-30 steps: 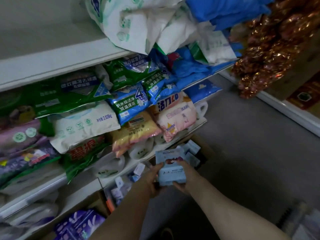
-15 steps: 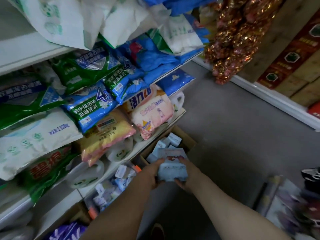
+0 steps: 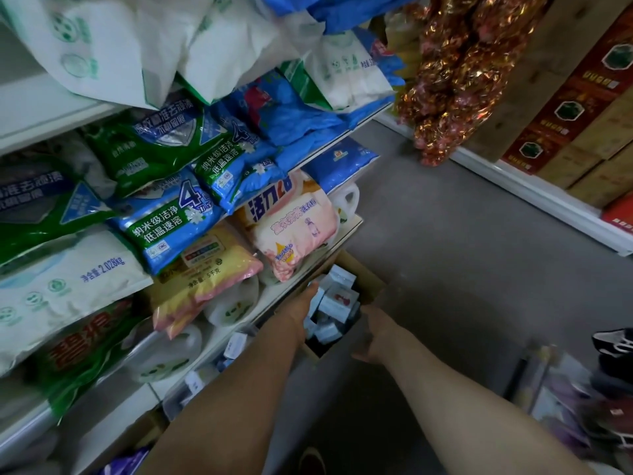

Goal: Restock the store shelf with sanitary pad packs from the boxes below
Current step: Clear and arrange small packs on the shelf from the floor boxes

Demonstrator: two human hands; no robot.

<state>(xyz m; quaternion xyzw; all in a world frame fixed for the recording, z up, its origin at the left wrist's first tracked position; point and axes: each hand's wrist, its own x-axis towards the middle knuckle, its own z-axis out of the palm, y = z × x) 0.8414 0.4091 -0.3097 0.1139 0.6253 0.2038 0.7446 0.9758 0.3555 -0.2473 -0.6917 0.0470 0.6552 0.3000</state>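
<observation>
A brown cardboard box [image 3: 371,286] stands on the floor under the lowest shelf and holds several pale blue sanitary pad packs [image 3: 337,298]. Both my forearms reach down to it. My left hand [image 3: 301,305] lies at the box's left side with its fingers stretched out against the packs. My right hand [image 3: 373,332] is at the box's near right edge, blurred, thumb sticking out, and nothing shows in its grip. The two hands are apart, with the packs between them.
The white shelves [image 3: 349,231] on the left are crammed with detergent bags [image 3: 171,224] and white jugs [image 3: 233,303]. Small packs [image 3: 236,344] fill the bottom shelf. Gold-wrapped goods [image 3: 455,80] hang at upper right above red cartons [image 3: 561,108]. Grey floor [image 3: 462,252] runs between.
Earlier both hands held one pale blue pack together above the box. Now they have separated and lowered to the box, neither holding that pack. The view has swung right.
</observation>
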